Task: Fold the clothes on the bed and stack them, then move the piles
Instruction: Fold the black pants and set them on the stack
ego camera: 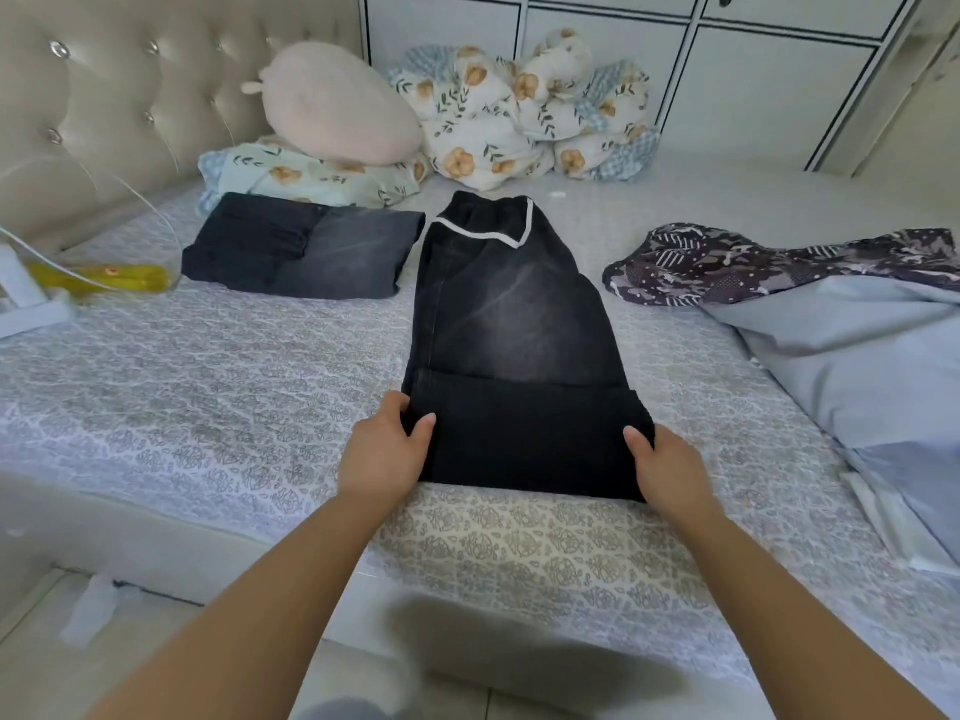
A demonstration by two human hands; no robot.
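black jeans (511,324) | faded centre | hem folded, both hands (384,454) gripping

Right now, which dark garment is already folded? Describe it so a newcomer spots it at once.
Start at the tufted headboard on the left, then drop to the floral pillow beside it. Just in front lies the folded dark jeans, a compact rectangle. Unlike the black trousers beside them, they have no white trim and no hand on them.
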